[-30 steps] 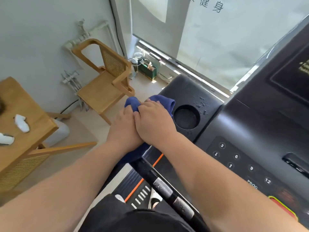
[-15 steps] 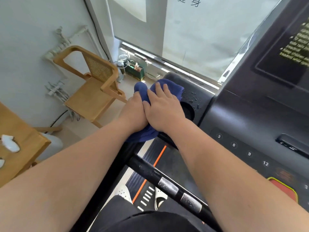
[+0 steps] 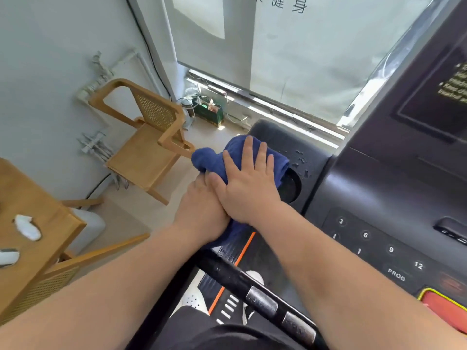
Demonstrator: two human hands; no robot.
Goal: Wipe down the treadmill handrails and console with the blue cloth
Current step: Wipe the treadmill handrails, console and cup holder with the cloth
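We press our right hand [image 3: 249, 188], fingers spread flat, on the blue cloth [image 3: 209, 157] at the left corner of the console [image 3: 379, 198], beside the cup holder [image 3: 293, 188], our left hand [image 3: 201, 210] alongside with its fingers hidden.

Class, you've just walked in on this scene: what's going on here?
A person is wiping the treadmill console with a blue cloth. The right hand presses it flat, fingers spread, on the left corner, partly over the cup holder. The left hand sits beside it on the cloth's near end, its fingers hidden. Water droplets lie just past the cloth. Neither hand is on the handrail below.
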